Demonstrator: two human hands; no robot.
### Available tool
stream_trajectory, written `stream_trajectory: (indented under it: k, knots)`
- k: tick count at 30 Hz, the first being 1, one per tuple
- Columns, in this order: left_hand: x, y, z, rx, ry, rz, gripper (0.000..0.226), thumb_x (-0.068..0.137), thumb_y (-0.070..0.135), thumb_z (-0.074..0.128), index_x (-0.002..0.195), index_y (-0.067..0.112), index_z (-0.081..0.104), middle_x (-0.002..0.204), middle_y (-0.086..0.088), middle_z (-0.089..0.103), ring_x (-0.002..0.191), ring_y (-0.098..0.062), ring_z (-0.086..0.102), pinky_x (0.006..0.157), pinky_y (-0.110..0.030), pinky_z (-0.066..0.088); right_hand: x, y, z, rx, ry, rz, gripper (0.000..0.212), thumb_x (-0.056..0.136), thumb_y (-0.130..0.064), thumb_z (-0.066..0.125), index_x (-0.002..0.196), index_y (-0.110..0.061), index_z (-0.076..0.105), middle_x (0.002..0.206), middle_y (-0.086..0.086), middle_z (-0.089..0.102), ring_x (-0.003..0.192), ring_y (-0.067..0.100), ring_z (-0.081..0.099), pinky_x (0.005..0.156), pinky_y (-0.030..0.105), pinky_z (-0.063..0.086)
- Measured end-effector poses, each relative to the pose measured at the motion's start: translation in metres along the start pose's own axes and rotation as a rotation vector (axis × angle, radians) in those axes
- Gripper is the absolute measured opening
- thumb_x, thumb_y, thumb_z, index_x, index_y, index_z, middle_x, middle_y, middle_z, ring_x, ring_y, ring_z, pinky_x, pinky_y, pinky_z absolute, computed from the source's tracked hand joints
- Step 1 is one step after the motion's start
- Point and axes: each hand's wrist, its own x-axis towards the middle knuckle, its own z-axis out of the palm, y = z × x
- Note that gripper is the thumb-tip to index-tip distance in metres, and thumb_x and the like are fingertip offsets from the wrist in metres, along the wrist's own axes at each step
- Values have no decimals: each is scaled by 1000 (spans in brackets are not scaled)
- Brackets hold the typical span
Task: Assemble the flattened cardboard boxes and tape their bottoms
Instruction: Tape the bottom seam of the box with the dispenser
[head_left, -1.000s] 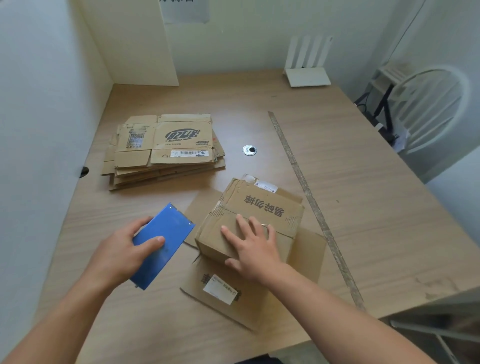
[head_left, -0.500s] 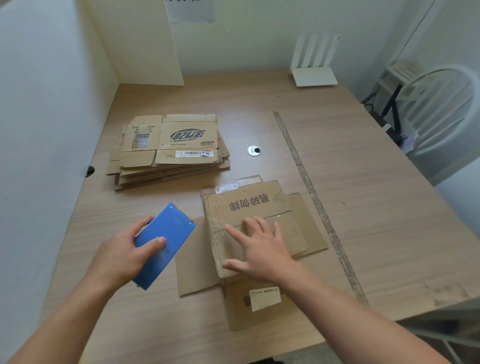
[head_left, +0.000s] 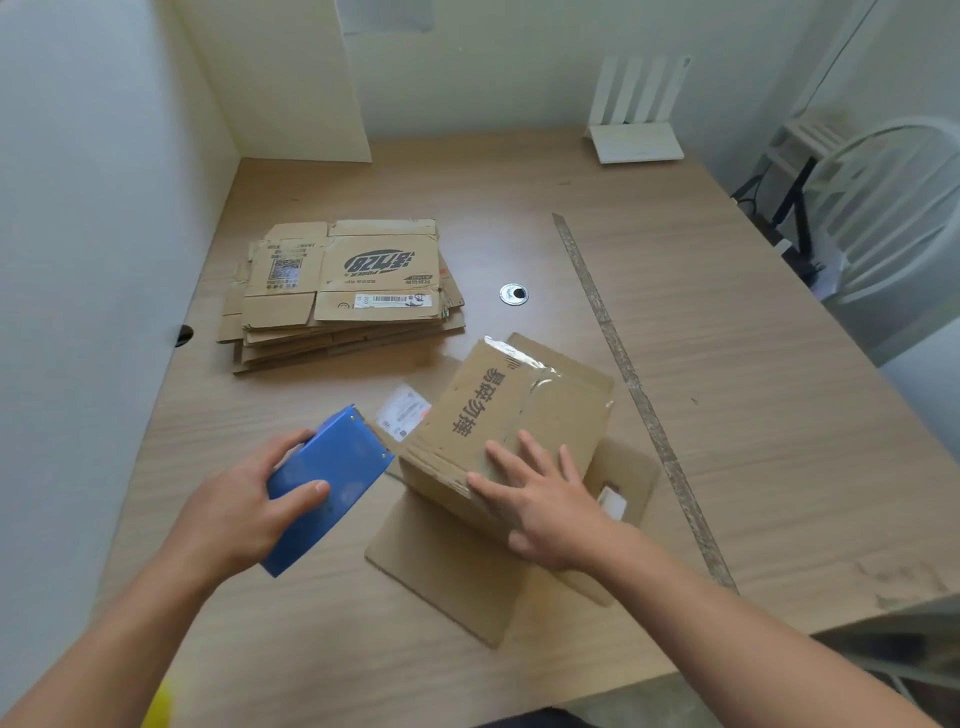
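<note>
A brown cardboard box (head_left: 498, 415) with black printed characters stands upside down on the desk, its bottom up and its top flaps splayed flat on the wood around it. Old clear tape shows on its far edge. My right hand (head_left: 540, 499) lies on the near part of the bottom with fingers spread. My left hand (head_left: 244, 509) grips a blue tape dispenser (head_left: 327, 483) just left of the box, its far end near the box's left corner. A stack of flattened cardboard boxes (head_left: 343, 291) lies further back on the left.
The wooden desk (head_left: 753, 415) has a strip of old tape (head_left: 634, 389) running front to back on the right, a round metal grommet (head_left: 514, 294), and a white router (head_left: 636, 140) at the back. A wall borders the left; a white chair (head_left: 893, 218) stands at the right.
The box, which lay pressed flat half a second ago, now stands up again and is turned clockwise. My right hand stays on it. The dispenser moved closer to the box.
</note>
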Motion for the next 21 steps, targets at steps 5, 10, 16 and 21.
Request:
stream_trajectory:
  k: [5, 10, 16, 21]
  knots:
    - [8, 5, 4, -15, 20, 52, 51, 87, 39, 70, 133, 49, 50, 104, 8, 64, 86, -18, 59, 66, -33, 44, -9, 22, 4, -66, 16, -64, 99, 87, 2, 47, 147, -63, 2, 164, -13, -20, 148, 25, -29, 113, 60, -18]
    - [16, 10, 7, -9, 36, 103, 53, 87, 41, 70, 134, 52, 48, 102, 10, 64, 81, -5, 57, 62, -28, 43, 7, 19, 9, 31, 100, -82, 71, 98, -27, 54, 146, -63, 16, 167, -12, -5, 152, 21, -17, 114, 54, -19]
    - [13, 9, 5, 68, 26, 255, 58, 87, 37, 73, 138, 46, 49, 109, 13, 67, 85, -21, 61, 72, -35, 48, 32, 22, -4, 53, 153, -104, 64, 101, -17, 50, 146, -58, 30, 167, -13, 5, 153, 22, -11, 116, 56, -15]
    - [7, 7, 6, 256, 200, 648, 54, 83, 51, 52, 135, 34, 52, 89, 4, 73, 64, -23, 58, 55, -28, 40, 33, 19, -15, 97, 190, -111, 55, 102, -24, 50, 149, -49, 35, 166, -12, 12, 154, 24, -11, 122, 53, -5]
